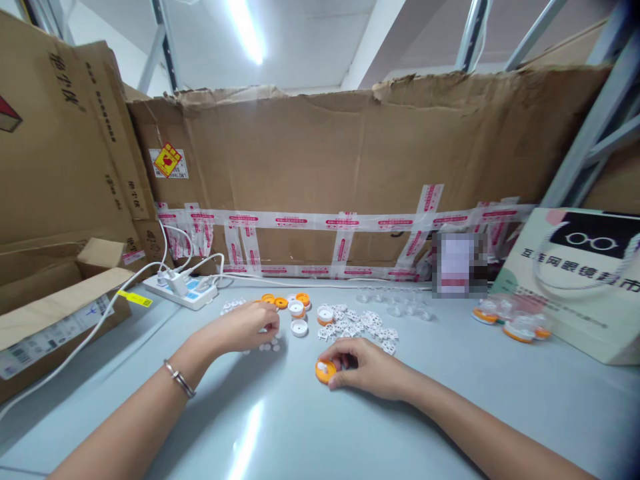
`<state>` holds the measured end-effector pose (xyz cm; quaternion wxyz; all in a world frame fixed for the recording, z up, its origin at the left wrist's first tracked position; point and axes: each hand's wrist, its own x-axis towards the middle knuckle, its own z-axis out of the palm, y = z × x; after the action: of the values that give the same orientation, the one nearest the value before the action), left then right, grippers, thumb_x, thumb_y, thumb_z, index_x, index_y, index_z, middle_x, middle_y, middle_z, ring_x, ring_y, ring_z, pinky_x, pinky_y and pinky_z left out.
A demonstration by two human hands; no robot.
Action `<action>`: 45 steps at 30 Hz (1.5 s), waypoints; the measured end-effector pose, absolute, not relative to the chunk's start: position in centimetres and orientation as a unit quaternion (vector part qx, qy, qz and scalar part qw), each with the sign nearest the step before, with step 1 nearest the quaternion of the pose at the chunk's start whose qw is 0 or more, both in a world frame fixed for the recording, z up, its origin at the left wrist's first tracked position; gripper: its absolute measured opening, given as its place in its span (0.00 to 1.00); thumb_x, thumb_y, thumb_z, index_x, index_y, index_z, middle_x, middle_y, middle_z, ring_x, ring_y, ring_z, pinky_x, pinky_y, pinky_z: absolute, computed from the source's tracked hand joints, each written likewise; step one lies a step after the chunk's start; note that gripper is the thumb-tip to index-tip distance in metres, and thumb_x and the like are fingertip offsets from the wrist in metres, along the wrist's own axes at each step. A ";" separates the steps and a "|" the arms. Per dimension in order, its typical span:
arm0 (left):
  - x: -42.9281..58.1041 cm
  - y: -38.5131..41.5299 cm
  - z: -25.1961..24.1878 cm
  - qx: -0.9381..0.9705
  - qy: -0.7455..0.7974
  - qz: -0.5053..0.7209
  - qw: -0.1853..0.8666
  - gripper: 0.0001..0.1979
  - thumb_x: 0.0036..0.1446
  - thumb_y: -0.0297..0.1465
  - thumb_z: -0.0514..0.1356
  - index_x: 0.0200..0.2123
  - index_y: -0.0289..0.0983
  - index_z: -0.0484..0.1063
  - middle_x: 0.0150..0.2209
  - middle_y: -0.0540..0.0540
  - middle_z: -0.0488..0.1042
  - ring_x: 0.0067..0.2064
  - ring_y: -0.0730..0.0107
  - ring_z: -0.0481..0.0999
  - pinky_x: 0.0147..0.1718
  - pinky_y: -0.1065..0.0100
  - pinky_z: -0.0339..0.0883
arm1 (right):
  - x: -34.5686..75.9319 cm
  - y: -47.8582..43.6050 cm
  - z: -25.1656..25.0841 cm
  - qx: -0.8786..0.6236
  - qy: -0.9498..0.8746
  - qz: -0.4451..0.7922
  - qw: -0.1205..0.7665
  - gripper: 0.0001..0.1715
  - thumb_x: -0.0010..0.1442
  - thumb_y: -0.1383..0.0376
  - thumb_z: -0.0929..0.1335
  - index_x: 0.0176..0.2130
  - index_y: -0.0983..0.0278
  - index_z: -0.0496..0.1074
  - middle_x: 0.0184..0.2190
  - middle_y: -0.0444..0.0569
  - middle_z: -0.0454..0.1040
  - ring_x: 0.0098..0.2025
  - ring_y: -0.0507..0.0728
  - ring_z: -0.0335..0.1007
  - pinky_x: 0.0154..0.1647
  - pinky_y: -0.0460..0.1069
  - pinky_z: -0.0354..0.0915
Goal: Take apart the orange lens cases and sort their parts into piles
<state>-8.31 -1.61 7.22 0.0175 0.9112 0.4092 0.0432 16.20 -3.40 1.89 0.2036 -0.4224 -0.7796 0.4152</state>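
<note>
My right hand (367,368) grips a round orange disc (319,373) by its edge, low over the table. Small white pieces sit in the middle of that disc. Further left, my left hand (250,325) hovers at a scatter of small white round pieces (270,347), its fingers curled together and pointing down. Whatever its fingertips pinch, if anything, is hidden. Behind it lie several orange discs (281,303). White round cups (299,327) stand between the hands, one of them stacked. White openwork plastic parts (357,322) are heaped just beyond my right hand.
Clear domed covers (395,307) lie at the back. More orange-and-white pieces with clear tops (520,330) sit at the right by a paper bag (575,287). A white power strip (183,291) with cables and an open carton (60,320) are left. Cardboard (310,160) walls the back.
</note>
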 end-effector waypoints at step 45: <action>-2.4 -3.2 2.9 0.960 0.254 0.084 -0.079 0.03 0.51 0.26 0.58 0.27 0.34 0.72 0.24 0.48 0.73 0.26 0.72 0.70 0.26 0.73 0.59 | 15.8 -3.6 2.0 -0.410 -0.781 0.421 0.209 0.10 0.42 0.67 0.71 0.30 0.65 0.73 0.23 0.40 0.63 0.28 0.50 0.57 0.29 0.44 0.54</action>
<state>-2.41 -3.22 2.90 -0.0793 0.9602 0.2542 0.0843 15.75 -3.62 2.02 0.2093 -0.4104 -0.7813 0.4212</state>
